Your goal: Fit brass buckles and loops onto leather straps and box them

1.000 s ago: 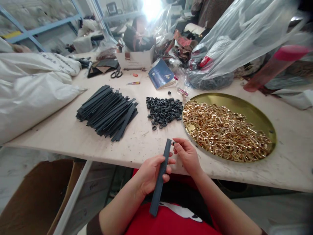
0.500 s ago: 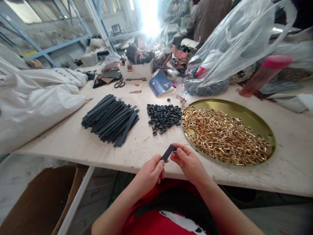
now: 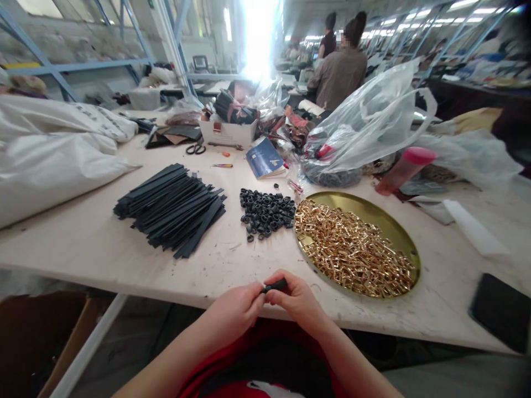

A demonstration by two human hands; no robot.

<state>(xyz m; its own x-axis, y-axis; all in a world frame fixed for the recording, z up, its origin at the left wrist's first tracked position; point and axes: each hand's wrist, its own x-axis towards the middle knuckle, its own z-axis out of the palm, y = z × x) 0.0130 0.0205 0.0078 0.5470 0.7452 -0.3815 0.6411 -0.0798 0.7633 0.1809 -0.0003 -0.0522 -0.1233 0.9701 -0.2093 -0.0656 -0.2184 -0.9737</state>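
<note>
Black strip (image 3: 274, 286), one: only a short dark end shows, pinched between the fingertips of both hands just off the near edge of the table (image 3: 103, 249), to the near left of the gold tray (image 3: 388, 222). Left hand (image 3: 232, 312) and right hand (image 3: 298, 303), two: pressed together, fingers closed on the strip, left of the tray and nearer the person than it is. Gold tray, one: round, lying flat on the table. Gold metal fittings (image 3: 348, 251), one heap, too many to count: inside the tray, filling its near half. Black loops (image 3: 265, 213), one pile, too many to count: just beside the tray's left rim. Black strips (image 3: 172, 207), one loose stack, too many to count: farther left of the tray, beyond the loops. Blue booklet (image 3: 263, 157), one: behind the tray, to its far left. Scissors (image 3: 196, 148), one pair: well left of the tray, near a white box (image 3: 228, 132), one. Clear plastic bag (image 3: 365, 132), one: right behind the tray. Pink-capped bottle (image 3: 404, 166), one: lying tilted behind the tray's right side. Dark phone (image 3: 500, 312), one: right of the tray. White sacks (image 3: 53, 155), two: far left of the tray. People (image 3: 342, 72), two: standing well behind the tray.
</note>
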